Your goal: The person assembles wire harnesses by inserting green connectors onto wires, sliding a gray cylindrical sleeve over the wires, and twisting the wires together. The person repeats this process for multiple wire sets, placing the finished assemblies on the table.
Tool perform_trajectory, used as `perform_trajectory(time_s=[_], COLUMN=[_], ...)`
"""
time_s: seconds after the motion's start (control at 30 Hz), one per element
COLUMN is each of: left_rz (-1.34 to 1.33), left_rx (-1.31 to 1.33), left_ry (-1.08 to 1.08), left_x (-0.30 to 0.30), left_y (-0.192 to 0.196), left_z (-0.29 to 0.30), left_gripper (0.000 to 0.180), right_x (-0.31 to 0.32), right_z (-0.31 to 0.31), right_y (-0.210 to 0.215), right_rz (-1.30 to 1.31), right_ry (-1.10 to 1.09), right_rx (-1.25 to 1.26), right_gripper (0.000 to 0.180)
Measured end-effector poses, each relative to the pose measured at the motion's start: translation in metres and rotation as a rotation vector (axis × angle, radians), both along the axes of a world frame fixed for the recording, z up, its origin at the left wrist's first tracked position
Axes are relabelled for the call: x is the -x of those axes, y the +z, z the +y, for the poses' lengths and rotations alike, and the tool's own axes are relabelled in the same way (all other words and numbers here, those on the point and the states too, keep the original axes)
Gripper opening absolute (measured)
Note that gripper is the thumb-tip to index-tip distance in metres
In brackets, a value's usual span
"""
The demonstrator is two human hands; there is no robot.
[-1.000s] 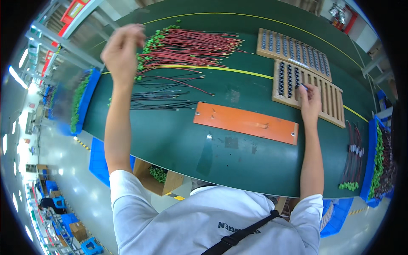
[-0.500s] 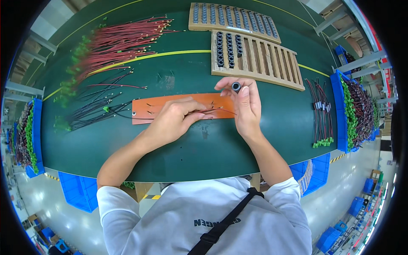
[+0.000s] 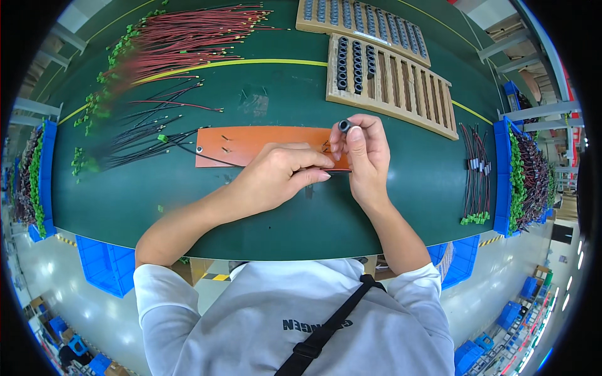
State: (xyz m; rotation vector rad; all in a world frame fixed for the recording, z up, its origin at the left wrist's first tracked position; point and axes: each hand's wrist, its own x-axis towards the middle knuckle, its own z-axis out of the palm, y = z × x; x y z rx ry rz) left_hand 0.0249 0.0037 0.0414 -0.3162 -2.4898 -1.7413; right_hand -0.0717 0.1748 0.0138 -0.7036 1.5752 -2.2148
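Left grip (image 3: 282, 172) is pinched shut on thin wires (image 3: 340, 170), low over the orange board (image 3: 248, 141). Right grip (image 3: 367, 153), just beside it, has thumb and fingers closed round a dark ring (image 3: 344, 126). Wires look light and floppy, so pinch near the tips. Ring's probably hard, maybe brittle; hold its outer wall. Beyond the right grip, a part-filled slotted tray (image 3: 389, 109) holds more rings (image 3: 357, 66).

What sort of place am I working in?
Likely a factory assembly workshop: red wires spread in bulk, a slotted tan tray of dark ring-shaped parts, and a blue bin packed with green-ended cables.
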Motion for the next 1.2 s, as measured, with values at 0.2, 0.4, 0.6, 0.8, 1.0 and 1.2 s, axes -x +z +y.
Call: perform_trajectory(time_s=[0.2, 0.4, 0.6, 0.8, 1.0, 1.2], left_rz=[0.098, 0.077, 0.084, 0.157, -0.138, -0.213], left_rx=[-0.003, 0.025, 0.017, 0.045, -0.296, -0.396], left_ry=[0.16, 0.25, 0.252, 0.208, 0.144, 0.117], left_x=[0.002, 0.005, 0.006, 0.007, 0.004, 0.004], left_y=[0.004, 0.009, 0.004, 0.002, 0.005, 0.002], left_z=[-0.012, -0.024, -0.025, -0.024, -0.019, -0.019], left_gripper=[0.015, 0.011, 0.011, 0.011, 0.03, 0.032], right_x=[0.011, 0.014, 0.008, 0.002, -0.009, -0.013], right_z=[0.009, 0.012, 0.011, 0.007, 0.004, 0.003], right_y=[0.006, 0.001, 0.001, 0.0, 0.002, -0.005], right_rz=[-0.052, -0.106, -0.038, 0.022, -0.126, -0.135], right_ry=[-0.042, 0.05, 0.045, 0.12, 0.279, 0.279], right_rx=[0.048, 0.11, -0.001, -0.032, 0.04, 0.103], right_gripper=[0.025, 0.025, 0.022, 0.02, 0.025, 0.035])
